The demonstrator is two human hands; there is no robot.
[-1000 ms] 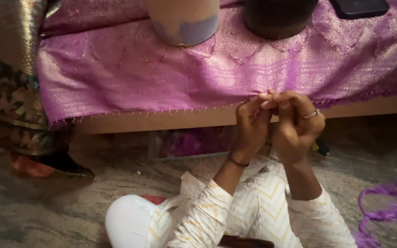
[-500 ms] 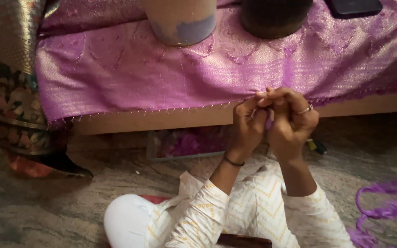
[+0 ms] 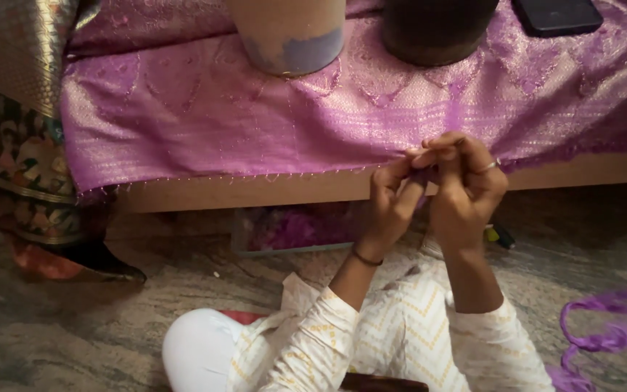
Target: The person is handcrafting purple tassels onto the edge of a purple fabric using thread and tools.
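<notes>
Between pinched fingers (image 3: pixel 419 161): purple cloth hem (image 3: pixel 313 173)

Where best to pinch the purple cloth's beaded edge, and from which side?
Pinch the beaded hem where it overhangs the table front, coming from below and in front. It hangs free there, as at the spot where the left hand and right hand already pinch it.

Soft, dim indoor light falls from above; the purple cloth (image 3: pixel 270 123) gleams faintly. Deep shadow lies under the worktop (image 3: pixel 255 192). The picture is slightly soft, blurrier toward the edges.
</notes>
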